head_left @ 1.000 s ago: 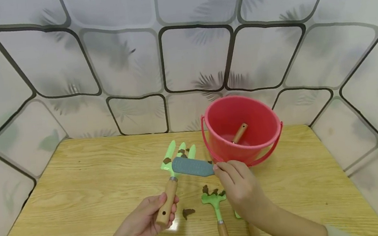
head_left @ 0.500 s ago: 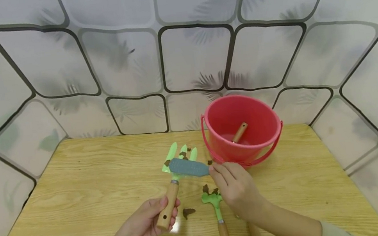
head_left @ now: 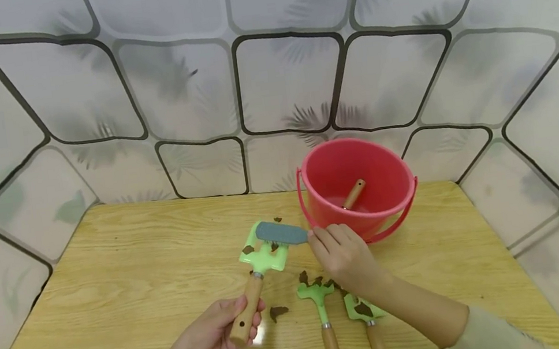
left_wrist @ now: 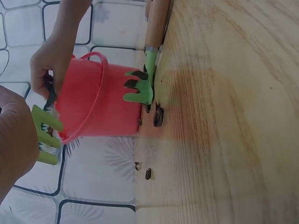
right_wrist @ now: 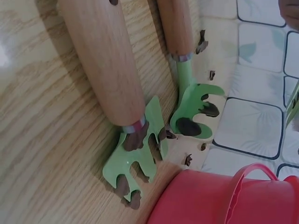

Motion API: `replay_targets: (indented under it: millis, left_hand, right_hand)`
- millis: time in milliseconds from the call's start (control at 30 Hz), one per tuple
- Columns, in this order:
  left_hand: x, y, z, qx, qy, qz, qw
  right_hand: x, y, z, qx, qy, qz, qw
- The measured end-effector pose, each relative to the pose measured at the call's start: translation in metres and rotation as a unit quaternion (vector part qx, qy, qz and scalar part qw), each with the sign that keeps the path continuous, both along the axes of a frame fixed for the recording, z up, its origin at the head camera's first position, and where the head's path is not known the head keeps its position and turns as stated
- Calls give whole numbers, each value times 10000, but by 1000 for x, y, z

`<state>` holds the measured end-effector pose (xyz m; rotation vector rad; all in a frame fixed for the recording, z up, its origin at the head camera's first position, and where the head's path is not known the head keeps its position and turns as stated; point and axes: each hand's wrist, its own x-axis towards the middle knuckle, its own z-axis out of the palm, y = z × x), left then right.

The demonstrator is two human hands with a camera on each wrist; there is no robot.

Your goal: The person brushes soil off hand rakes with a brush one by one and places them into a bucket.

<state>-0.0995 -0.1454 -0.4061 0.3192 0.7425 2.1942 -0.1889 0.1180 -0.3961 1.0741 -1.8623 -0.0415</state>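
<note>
My left hand (head_left: 220,330) grips the wooden handle of a light green garden fork (head_left: 264,261), holding it above the table with dark brown bits on its head. In my right hand (head_left: 344,257) is a grey-blue brush (head_left: 282,232), held at its near end. The brush lies across the fork's tines with its pale bristles facing down against them. From the left wrist view, the fork tines (left_wrist: 46,135) and the right hand (left_wrist: 46,67) show close together, beside the bucket.
A red bucket (head_left: 322,204) with a wooden-handled tool (head_left: 354,194) inside stands at the back right. A small green rake (head_left: 316,291) and another green fork (head_left: 373,309), both soiled, lie in front. Brown bits (head_left: 278,313) are scattered over the wooden table (head_left: 140,273).
The brush has moved from the base of the fork up over its tines. The fork's head has tilted and sunk slightly. My right hand has risen, uncovering the fork on the table.
</note>
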Motion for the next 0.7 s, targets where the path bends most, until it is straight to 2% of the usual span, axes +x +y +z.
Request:
replay_targets:
  millis: [133,200,367,433,533,700]
  left_hand:
    - [2,-2,2,-163,-1,55,9999]
    - [4,-2,5,-294,51,34,9995]
    - [11,-4,13,-452,590,-10,9972]
    - [12,-5,17,-392,644,16,9972]
    - [11,-7,21,-332,475,65,9983]
    - [11,-10,23,-334,379,89,9987]
  right_hand:
    - [-7,-1,-4,33,38,-44,10000]
    - [-9,-1,-5,5,51,-286,9996]
    - [-12,5,-5,-189,-280,-993,9945]
    - [-10,8,-4,-289,-453,-1021,9933]
    - [-6,8,0,-377,-558,-868,9939]
    - [2,6,7,-396,-699,-774,9938]
